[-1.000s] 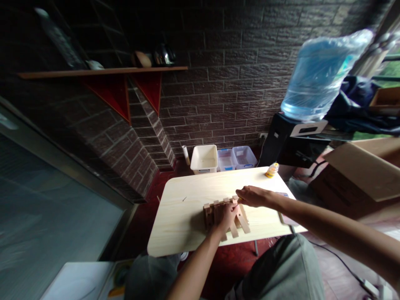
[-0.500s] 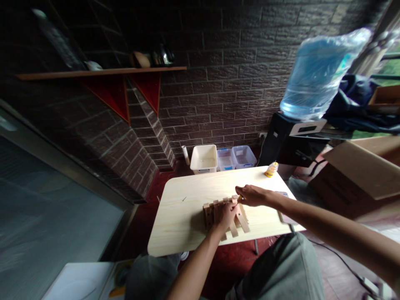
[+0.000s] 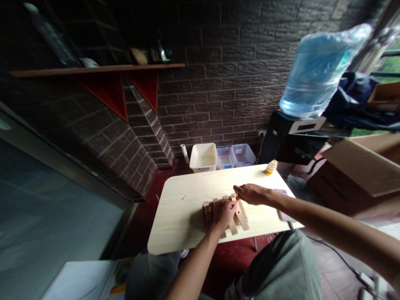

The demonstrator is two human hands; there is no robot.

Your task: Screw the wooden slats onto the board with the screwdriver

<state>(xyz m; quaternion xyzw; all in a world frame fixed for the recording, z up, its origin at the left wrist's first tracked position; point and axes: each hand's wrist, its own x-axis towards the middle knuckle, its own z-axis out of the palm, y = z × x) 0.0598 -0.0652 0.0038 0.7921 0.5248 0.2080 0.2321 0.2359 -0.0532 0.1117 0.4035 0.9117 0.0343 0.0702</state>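
A small structure of wooden slats (image 3: pixel 210 210) stands on a pale wooden table (image 3: pixel 187 208). My left hand (image 3: pixel 225 213) lies over the middle of the slats and grips them. My right hand (image 3: pixel 251 193) reaches in from the right, its fingertips pinched at the top right end of the structure. Two loose slats (image 3: pixel 242 218) lean out from under my hands toward the table's near edge. What my right fingers pinch is too small to tell.
A small yellow bottle (image 3: pixel 270 167) stands at the table's far right corner. White and clear plastic bins (image 3: pixel 203 157) sit on the floor by the brick wall. A water dispenser with a blue jug (image 3: pixel 315 71) and a cardboard box (image 3: pixel 362 166) are at the right.
Both hands stay on the wooden structure with barely any motion. The view has shifted slightly.
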